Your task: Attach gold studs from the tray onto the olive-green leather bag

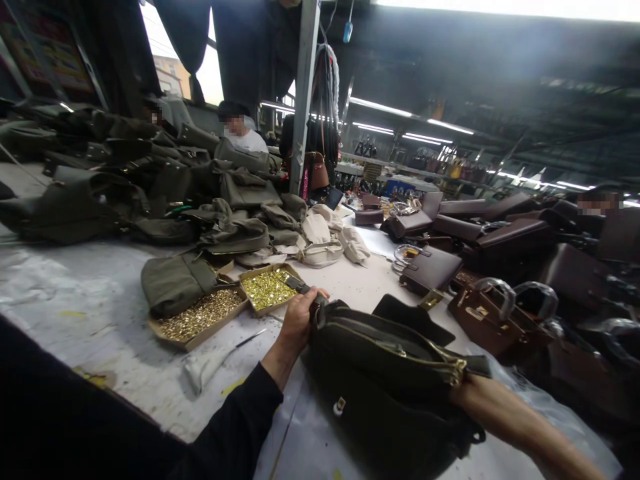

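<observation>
A dark olive-green handbag (385,393) stands on the table right before me, its gold zipper running along the open top. A small metal turn lock (339,405) shows on its front. My left hand (297,320) is closed on the bag's upper left end, where a dark strap tab (299,285) sticks out past the fingers. At the bag's right end, near the zipper pull (456,368), is my right hand (470,397); its fingers are hidden by the bag. Behind the bag a dark flap (413,319) with a gold metal plate lies spread.
Left of the bag, two cardboard boxes hold small gold pieces (205,315) and yellowish metal pieces (267,288). A pointed tool (250,338) lies nearby. Olive bags (175,280) are heaped at left, brown handbags (495,313) at right. A post (303,100) rises behind; a person (247,139) sits beyond.
</observation>
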A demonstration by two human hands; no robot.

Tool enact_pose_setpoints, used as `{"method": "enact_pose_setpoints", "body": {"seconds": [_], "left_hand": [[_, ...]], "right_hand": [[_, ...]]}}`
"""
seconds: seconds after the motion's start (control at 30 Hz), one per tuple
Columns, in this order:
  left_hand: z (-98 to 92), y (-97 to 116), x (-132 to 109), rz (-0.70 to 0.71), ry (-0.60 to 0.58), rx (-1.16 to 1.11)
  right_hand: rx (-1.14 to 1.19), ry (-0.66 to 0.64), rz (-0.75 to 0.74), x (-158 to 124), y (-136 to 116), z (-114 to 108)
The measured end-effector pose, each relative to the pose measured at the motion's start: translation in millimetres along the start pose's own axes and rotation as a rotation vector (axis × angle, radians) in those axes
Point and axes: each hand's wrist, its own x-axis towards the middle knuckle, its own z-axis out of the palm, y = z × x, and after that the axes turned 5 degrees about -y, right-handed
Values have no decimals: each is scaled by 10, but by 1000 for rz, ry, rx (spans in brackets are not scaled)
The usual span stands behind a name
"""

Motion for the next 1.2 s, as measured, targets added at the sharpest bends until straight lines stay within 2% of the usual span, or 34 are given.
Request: {"method": "enact_pose_setpoints", "body": {"seconds": [0.1,0.17,0.33,0.43,0.5,0.57,0.63,0.73,0.8,0.9,1.0,1.1,1.2], "left_hand": [[13,11,-26,5,-12,2],[21,27,-46,9,-18,5],[24,52,-67,35,-23,24],[13,30,-53,43,-21,26],[11,9,-51,42,-30,29],[21,-5,-62,31,-55,38],[41,-12,-83,16,-89,46],[64,-20,-111,4,-126,46],[62,-24,-120,7,-141,41],[24,-11,-124,20,-144,36],[-7,9,-119,24,-133,23],[46,-23,-96,1,-136,0],[119,-24,-115,-36,-153,9]], "right_hand": [[-181,-85,21,68,-20,51],[-225,-53,-20,88,-17,90],[36,-33,-45,31,30,126],[96,82,-15,-74,79,99],[-17,101,-69,-146,88,67],[-187,9,-135,-184,48,37],[-407,-61,-110,-168,-49,31],[-738,-46,-43,-57,-262,93],[-847,-59,-93,23,-407,149],[-800,-156,-227,92,-559,132],[-646,-276,-360,128,-604,-59],[-615,-221,-366,181,-623,-245],[-610,-124,-411,284,-743,-158]]}}
